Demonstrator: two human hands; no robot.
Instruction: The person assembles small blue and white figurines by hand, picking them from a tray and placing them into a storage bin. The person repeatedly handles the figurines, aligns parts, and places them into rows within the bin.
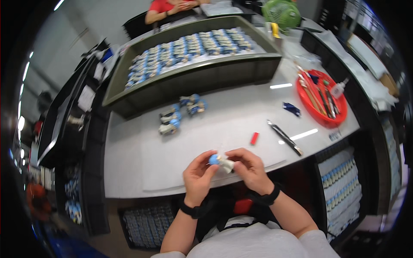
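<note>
Between both hands, above the table's near edge, is a small figurine (226,164) with a light blue top and a cream body. My left hand (198,177) pinches its blue end between thumb and fingers. On the other side, the fingers of my right hand (251,170) close on the cream part. Motion blur hides its finer details. Several similar blue and cream figurines (171,119) lie in a small group on the white table (124,167), beyond my left hand. A small red block (254,138) rests beyond my right hand, near a dark pen-like tool (285,138).
A large olive-grey bin (198,75) with rows of figurines stands at the back. To the right, a red basket (304,105) holds brushes and a small bottle, with a dark blue piece (291,109) beside it. A green fan (282,16) and a seated person (172,8) are beyond.
</note>
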